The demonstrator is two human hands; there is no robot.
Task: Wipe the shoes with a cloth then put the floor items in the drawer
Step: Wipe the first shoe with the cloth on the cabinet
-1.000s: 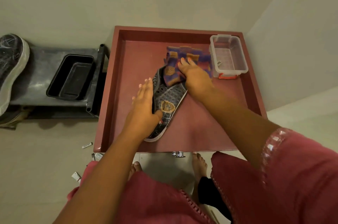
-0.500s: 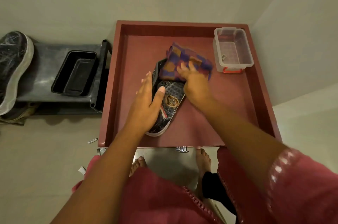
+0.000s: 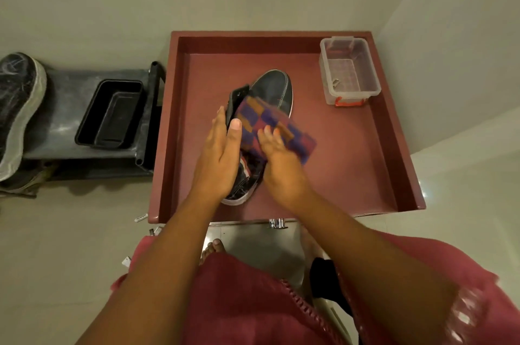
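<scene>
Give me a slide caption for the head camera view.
Left hand steadies a dark shoe on the red tray while the right hand wipes it with a checked cloth.

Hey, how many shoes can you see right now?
2. One shoe lies on the red tabletop, partly under the cloth; another rests on the low rack at far left. Others may be hidden.
</scene>
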